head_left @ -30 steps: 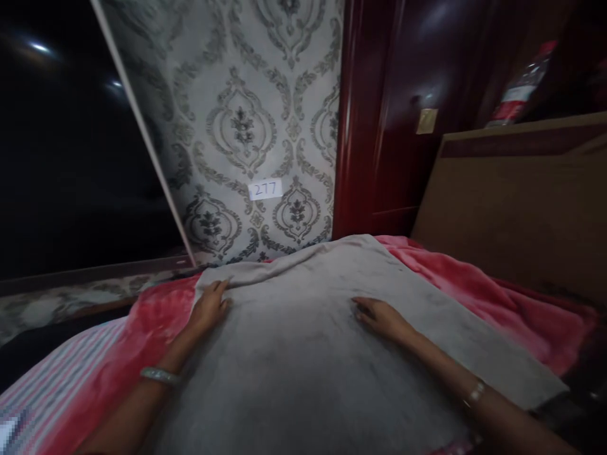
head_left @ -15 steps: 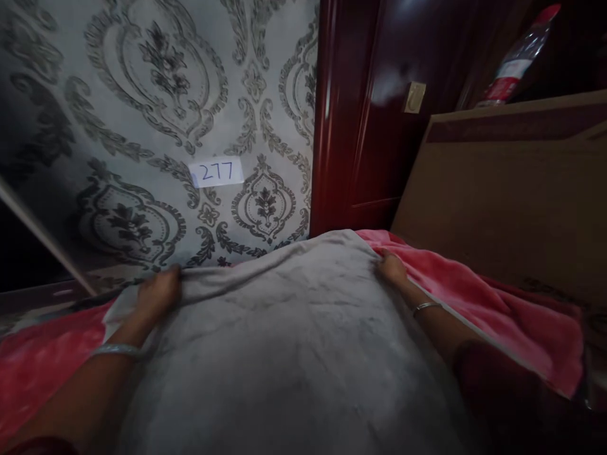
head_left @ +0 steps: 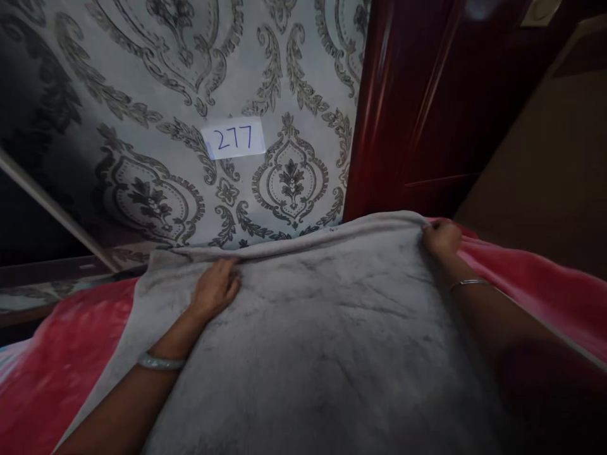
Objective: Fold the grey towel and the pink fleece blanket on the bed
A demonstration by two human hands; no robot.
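Note:
A grey plush blanket (head_left: 322,341) is spread in front of me, with shallow creases and a folded-looking far edge against the wall. My right hand (head_left: 443,239) is closed around its far right corner. Farther left, my left hand (head_left: 215,287) lies on top of the cloth just below the far edge, fingers stretched forward and thumb apart. Beneath the grey blanket, a pink-red plush blanket (head_left: 90,335) shows on both sides.
Patterned wallpaper (head_left: 184,151) rises directly behind the blanket, bearing a paper label (head_left: 234,139) marked 277. A dark red wooden panel (head_left: 417,126) stands right of it. A large cardboard box (head_left: 550,158) is at the far right.
My left hand has let go of the grey blanket's left edge and moved right onto its surface. The right hand still grips its corner. The view has tipped down and shifted left.

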